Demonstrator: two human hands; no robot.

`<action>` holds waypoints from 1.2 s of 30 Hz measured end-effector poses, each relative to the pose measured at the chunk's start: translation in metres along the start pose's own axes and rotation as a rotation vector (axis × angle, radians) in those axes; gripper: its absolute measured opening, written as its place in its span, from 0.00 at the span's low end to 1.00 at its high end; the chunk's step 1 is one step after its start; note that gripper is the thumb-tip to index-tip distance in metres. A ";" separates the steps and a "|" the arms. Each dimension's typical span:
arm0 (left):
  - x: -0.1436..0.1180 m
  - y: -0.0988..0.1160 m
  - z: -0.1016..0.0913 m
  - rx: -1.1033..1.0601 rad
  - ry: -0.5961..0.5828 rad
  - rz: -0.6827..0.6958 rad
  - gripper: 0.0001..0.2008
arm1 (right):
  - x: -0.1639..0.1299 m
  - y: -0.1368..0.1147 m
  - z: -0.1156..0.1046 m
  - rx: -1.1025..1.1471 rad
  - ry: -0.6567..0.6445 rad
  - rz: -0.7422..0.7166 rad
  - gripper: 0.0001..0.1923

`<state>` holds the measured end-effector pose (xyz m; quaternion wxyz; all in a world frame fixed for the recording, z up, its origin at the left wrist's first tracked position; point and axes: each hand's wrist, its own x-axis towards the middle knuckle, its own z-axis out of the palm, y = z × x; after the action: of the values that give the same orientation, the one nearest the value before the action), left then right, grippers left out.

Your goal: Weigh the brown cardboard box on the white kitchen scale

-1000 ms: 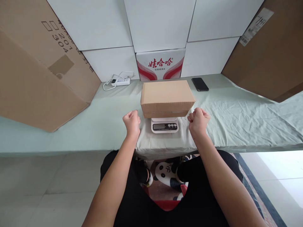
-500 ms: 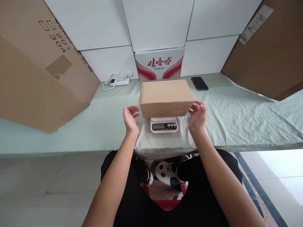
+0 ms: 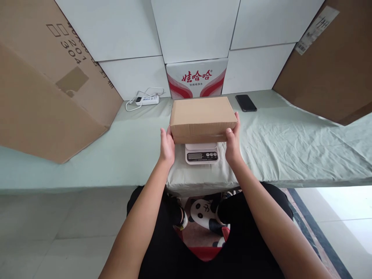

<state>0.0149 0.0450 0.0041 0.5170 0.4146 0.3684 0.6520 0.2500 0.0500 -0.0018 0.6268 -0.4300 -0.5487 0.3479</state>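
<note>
A closed brown cardboard box (image 3: 202, 116) rests on a small white digital scale (image 3: 202, 153) at the table's near edge. My left hand (image 3: 167, 144) presses flat against the box's left end. My right hand (image 3: 233, 141) clasps its right end, fingers reaching up along the side. Both hands grip the box between them. Most of the scale lies hidden under the box; only its display and buttons show.
The table wears a pale green cloth (image 3: 290, 143). A black phone (image 3: 245, 103) lies at the back right, a white power strip (image 3: 147, 100) at the back left. A red-and-white carton (image 3: 196, 78) stands behind the box. Large cardboard sheets (image 3: 43, 89) lean on both sides.
A second ago both hands were fists in front of the box. They opened, moved inward and now clasp the box's two ends. The box looks barely shifted.
</note>
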 end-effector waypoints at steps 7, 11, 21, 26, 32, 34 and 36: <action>0.038 -0.009 0.002 -0.004 -0.053 0.119 0.43 | 0.032 -0.005 -0.001 -0.012 0.011 -0.157 0.43; 0.069 -0.006 0.004 -0.015 -0.046 0.201 0.39 | 0.054 0.003 0.003 -0.043 0.041 -0.210 0.40; 0.128 -0.023 0.002 0.071 0.003 0.170 0.34 | 0.123 0.038 0.008 -0.096 -0.002 -0.268 0.41; 0.123 -0.035 0.000 0.117 0.062 -0.008 0.32 | 0.129 0.056 0.011 -0.091 -0.048 -0.166 0.38; 0.114 -0.031 0.006 0.100 0.071 -0.097 0.32 | 0.123 0.064 0.009 -0.103 -0.040 -0.039 0.34; 0.113 -0.032 0.007 0.108 0.074 -0.095 0.31 | 0.123 0.066 0.008 -0.097 -0.027 -0.018 0.33; 0.113 -0.034 0.008 0.125 0.083 -0.097 0.31 | 0.123 0.069 0.008 -0.085 -0.016 0.010 0.33</action>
<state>0.0212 0.1627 -0.0055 0.5055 0.4003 0.4490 0.6186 0.2632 0.1894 -0.0170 0.6017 -0.4562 -0.5659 0.3311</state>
